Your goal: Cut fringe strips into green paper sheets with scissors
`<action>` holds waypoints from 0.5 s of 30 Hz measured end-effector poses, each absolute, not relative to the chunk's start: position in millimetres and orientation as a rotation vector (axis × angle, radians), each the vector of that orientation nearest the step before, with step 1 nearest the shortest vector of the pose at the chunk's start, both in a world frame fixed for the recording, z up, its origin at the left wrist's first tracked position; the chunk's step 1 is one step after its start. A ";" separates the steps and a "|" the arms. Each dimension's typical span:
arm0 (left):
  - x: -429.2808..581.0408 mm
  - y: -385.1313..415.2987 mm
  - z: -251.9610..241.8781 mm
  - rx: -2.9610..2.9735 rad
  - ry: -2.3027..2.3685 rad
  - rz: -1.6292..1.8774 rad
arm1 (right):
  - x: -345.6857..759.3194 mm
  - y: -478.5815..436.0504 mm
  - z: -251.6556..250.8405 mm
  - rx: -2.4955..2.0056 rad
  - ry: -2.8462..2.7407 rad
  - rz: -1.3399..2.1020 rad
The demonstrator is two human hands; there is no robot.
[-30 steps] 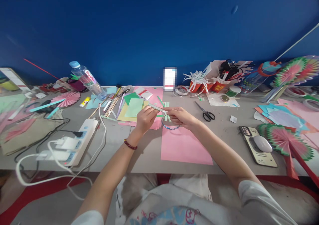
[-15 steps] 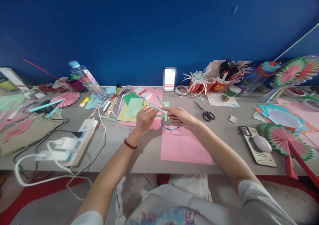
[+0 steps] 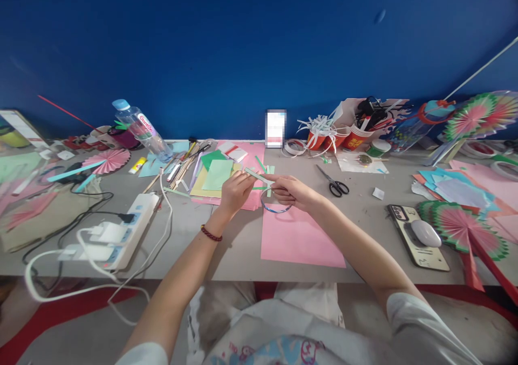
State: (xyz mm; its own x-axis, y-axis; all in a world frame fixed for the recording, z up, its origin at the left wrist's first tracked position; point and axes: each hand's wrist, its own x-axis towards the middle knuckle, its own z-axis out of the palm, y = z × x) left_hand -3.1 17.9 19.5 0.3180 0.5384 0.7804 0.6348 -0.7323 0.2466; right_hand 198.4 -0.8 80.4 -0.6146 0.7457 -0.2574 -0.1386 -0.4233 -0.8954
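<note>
A narrow pale green paper strip (image 3: 258, 176) stretches between my hands above the desk. My left hand (image 3: 236, 191) is closed, pinching the strip's left part with the fingertips. My right hand (image 3: 294, 191) has its fingers curled and grips the right end of the strip. A thin ring with a bluish edge, which looks like a tape roll (image 3: 277, 210), hangs from the right hand's fingers. Beneath it lies a pink sheet (image 3: 301, 241). Small green strips (image 3: 270, 169) lie just beyond my hands. Left of them is a stack of coloured paper with a light green sheet (image 3: 217, 175) on top.
Black-handled scissors (image 3: 338, 187) lie right of my hands. A phone (image 3: 418, 241) with a white mouse (image 3: 426, 233) on it is farther right. At left are a power strip (image 3: 135, 230), cables and a tilted bottle (image 3: 141, 130). Paper cups (image 3: 356, 138) stand along the blue wall.
Both hands stay almost in place with the strip between them. The strip's left end and the hanging ring have shifted very slightly.
</note>
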 end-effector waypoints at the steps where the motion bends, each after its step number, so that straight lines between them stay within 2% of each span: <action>1: -2.8 17.9 19.9 -2.458 -1.102 -1.385 | 198.4 -0.8 80.8 -0.891 -1.218 2.074; 15: -3.8 16.7 19.8 -2.492 -1.228 -1.276 | 197.8 -0.6 77.8 -0.877 -1.235 2.119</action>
